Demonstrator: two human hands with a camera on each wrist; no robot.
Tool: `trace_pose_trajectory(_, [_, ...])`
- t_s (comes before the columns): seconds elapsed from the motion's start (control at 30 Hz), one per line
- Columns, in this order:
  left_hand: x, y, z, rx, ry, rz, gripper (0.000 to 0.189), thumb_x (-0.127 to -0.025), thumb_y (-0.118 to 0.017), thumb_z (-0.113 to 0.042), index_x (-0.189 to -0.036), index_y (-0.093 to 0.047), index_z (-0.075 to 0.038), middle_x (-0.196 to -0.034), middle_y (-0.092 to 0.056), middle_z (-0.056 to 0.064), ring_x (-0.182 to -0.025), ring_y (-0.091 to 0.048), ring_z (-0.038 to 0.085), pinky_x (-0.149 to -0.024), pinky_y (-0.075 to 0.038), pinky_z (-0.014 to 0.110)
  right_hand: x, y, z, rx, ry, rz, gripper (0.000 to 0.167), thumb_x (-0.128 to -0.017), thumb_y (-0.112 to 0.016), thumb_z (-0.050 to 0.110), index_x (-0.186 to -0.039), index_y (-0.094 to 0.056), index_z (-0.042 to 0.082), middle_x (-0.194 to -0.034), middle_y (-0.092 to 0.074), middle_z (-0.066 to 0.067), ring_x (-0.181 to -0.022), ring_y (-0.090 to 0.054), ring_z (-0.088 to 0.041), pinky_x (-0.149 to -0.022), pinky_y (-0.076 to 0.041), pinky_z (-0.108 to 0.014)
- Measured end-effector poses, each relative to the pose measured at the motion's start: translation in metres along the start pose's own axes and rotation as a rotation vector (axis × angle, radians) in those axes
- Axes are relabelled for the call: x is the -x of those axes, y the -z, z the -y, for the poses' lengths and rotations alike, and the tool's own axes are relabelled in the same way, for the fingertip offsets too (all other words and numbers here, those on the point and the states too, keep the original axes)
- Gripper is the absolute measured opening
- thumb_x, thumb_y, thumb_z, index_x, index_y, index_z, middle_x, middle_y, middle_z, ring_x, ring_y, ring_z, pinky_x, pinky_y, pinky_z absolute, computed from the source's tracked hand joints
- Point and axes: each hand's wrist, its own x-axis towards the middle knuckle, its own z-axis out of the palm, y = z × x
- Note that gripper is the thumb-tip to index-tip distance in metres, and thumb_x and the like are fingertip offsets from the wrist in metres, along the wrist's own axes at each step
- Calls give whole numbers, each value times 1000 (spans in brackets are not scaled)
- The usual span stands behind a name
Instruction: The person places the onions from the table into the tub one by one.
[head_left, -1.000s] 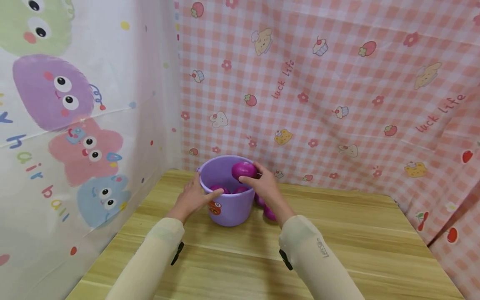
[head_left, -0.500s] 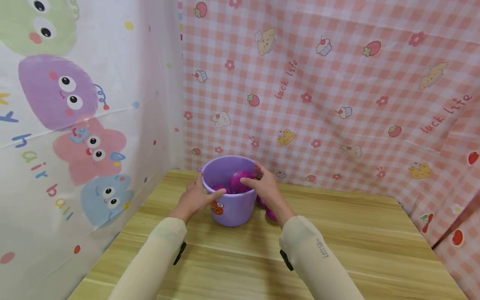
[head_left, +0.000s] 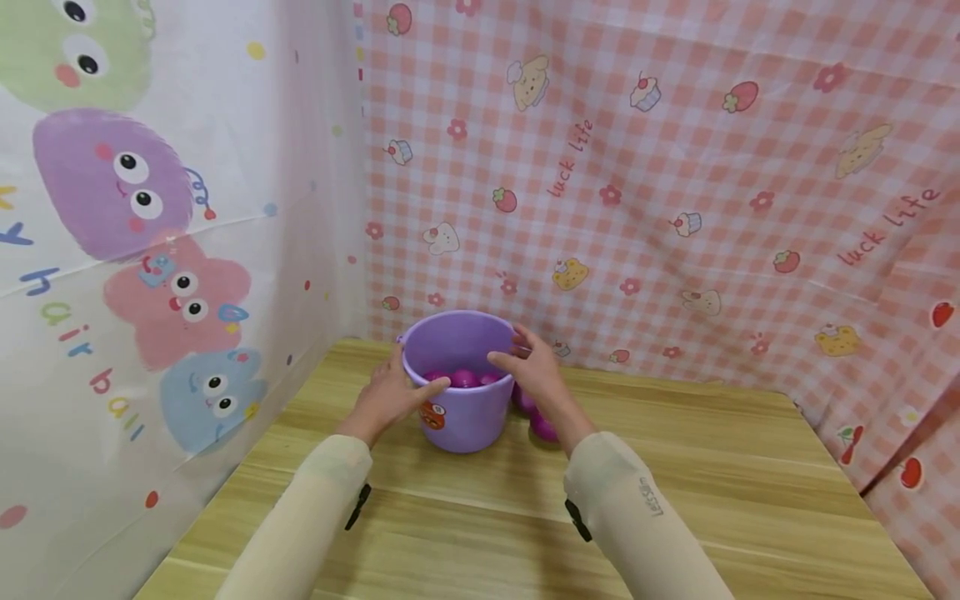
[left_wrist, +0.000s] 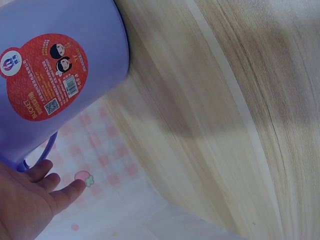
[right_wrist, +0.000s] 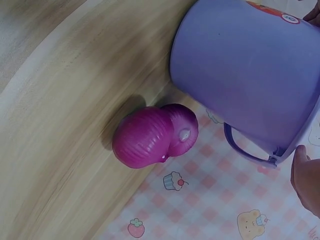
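A light purple bucket (head_left: 465,421) stands upright on the table, and several purple-red onions (head_left: 465,378) lie inside it. At its left rim my left hand (head_left: 386,396) holds the bucket, the thumb lying over the near edge. In the left wrist view that hand's fingers (left_wrist: 62,195) reach out beside the bucket's handle. My right hand (head_left: 536,367) hovers at the right rim with nothing in it, thumb over the opening. Two more onions (right_wrist: 145,137) rest on the table to the right of the bucket, partly behind my right wrist in the head view.
The wooden table (head_left: 675,492) runs back to a pink checked cloth (head_left: 637,242). A white cloth with cartoon figures (head_left: 300,250) hangs along the left side. A loop handle (right_wrist: 245,152) hangs down the bucket's right side.
My right hand has lowered an onion into the bucket and let it go; the thumb has drawn back towards the rim. My left hand has stayed on the bucket.
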Motion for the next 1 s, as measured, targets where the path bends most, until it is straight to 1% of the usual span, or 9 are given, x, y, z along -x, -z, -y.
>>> trace_pose_trajectory(0.13, [0,0,0,9,-4,-3,121,-75,-62,-80,-160,-4,-16,-154,-30,26,-138,-33,46,-105,-33,68,1,4,1,2,-3,-8,75,-88,-76,16,-152,-37,6,-149,-45,-19,-134,-46,-32,-110,-40,-42])
trace_pose_trajectory(0.37, [2,0,-1,22,3,-5,124,-72,-62,-83,-160,-4,-16,-155,-30,25,-139,-32,45,-106,-32,67,1,12,-2,-14,-3,1,74,-91,-74,20,-153,-36,7,-151,-42,-19,-136,-44,-33,-110,-39,-43])
trace_pose_trajectory(0.6, [2,0,-1,21,4,-2,123,-73,-62,-82,-160,-3,-17,-155,-29,26,-139,-32,46,-105,-32,68,0,21,-6,-19,15,-33,69,-92,-72,20,-151,-39,7,-148,-45,-20,-135,-45,-33,-109,-40,-43])
trace_pose_trajectory(0.77, [3,0,-1,18,2,-3,123,-73,-62,-82,-160,-3,-16,-155,-29,26,-139,-32,46,-105,-32,68,0,29,-9,-15,-2,-50,67,-93,-71,21,-151,-41,7,-148,-46,-17,-134,-44,-32,-109,-40,-42])
trace_pose_trajectory(1.0, [3,1,-1,11,0,0,124,-73,-61,-83,-160,-4,-15,-155,-29,26,-139,-32,46,-105,-32,67,0,39,-15,-5,18,-70,64,-94,-69,19,-151,-40,4,-149,-44,-21,-135,-44,-35,-111,-37,-44])
